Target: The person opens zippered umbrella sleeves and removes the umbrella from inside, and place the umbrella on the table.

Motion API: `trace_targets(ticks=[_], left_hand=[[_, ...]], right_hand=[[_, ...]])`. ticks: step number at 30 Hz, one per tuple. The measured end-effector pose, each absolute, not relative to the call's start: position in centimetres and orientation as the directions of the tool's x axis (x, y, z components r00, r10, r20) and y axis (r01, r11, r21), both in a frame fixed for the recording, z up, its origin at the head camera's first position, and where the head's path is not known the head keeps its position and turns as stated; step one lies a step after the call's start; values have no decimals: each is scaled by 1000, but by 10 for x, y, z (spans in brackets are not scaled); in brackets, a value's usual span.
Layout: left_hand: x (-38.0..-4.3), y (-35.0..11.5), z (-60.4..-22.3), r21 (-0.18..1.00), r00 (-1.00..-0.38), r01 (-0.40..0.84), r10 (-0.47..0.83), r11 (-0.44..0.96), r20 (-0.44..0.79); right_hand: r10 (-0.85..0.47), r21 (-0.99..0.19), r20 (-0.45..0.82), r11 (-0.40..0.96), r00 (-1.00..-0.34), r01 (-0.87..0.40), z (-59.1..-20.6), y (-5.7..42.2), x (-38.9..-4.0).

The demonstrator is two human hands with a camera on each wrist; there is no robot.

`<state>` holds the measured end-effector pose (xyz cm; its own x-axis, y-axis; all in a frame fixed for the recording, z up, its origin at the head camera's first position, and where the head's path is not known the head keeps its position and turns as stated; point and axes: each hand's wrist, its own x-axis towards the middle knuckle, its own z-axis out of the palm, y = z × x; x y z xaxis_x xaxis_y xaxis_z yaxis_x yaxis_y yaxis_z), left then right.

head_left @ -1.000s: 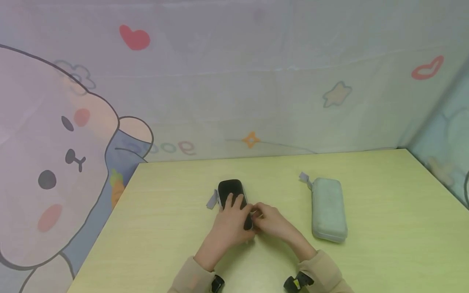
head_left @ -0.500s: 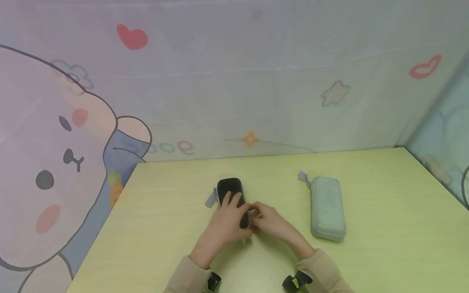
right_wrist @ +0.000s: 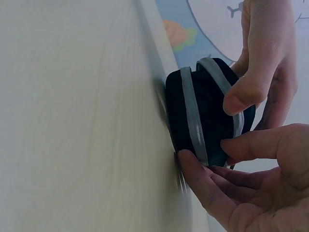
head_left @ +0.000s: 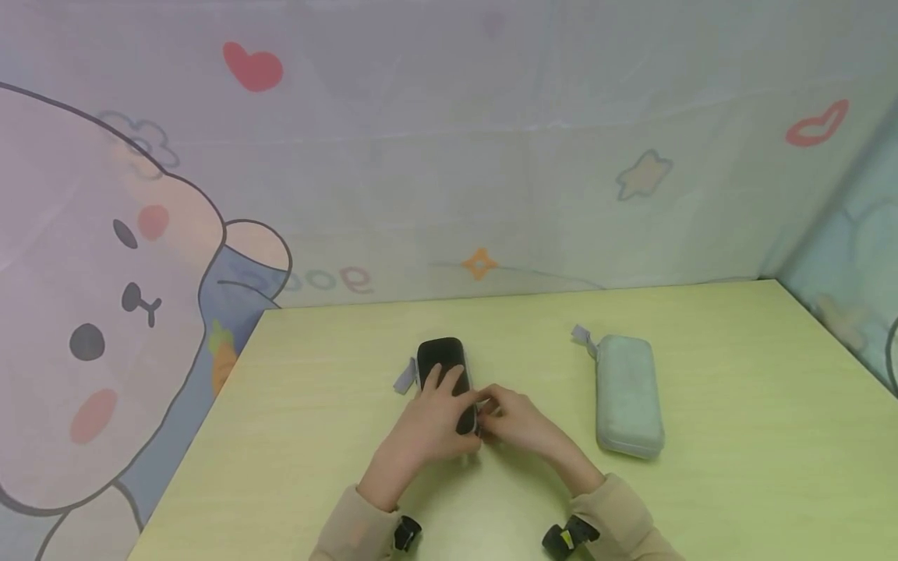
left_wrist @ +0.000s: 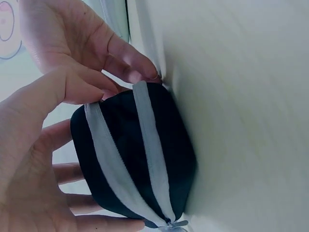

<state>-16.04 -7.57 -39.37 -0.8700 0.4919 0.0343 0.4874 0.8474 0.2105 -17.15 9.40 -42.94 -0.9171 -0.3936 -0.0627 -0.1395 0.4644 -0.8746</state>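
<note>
A small black zippered case lies on the table, a grey pull tab at its left side. In the left wrist view its two grey zipper tapes stand parted at the near end, meeting by the slider. My left hand holds the case, fingers spread over the top and thumb at the near end. From the right, my right hand pinches the case's near right edge; the right wrist view shows its thumb and fingers at the zipper tape. The case's inside looks dark.
A pale green zippered case lies to the right of my hands, its grey tab pointing to the back left. The light yellow table ends at a printed curtain behind.
Both hands stay at the black case with almost the same hold. The left forearm has shifted slightly to the left; the head view has moved a little.
</note>
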Motion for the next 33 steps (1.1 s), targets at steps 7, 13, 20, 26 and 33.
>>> trace_targets(ticks=[7,13,20,26,33], left_hand=[[-157,-77,-390,201,-867,495,496,845,51],[-154,-78,-386,197,-877,480,471,855,96],[-152,-80,-386,195,-884,465,441,863,158],[-151,-84,-385,173,-876,476,445,863,186],[-148,-91,-384,165,-861,495,456,853,223]], right_hand=[[-388,-872,-75,473,-918,-128,-429,93,-171],[-382,-864,-76,486,-921,-131,-427,92,-171],[-376,-859,-73,495,-924,-133,-428,91,-172],[-374,-854,-71,501,-925,-137,-428,91,-172],[-387,-874,-88,471,-918,-115,-427,93,-172]])
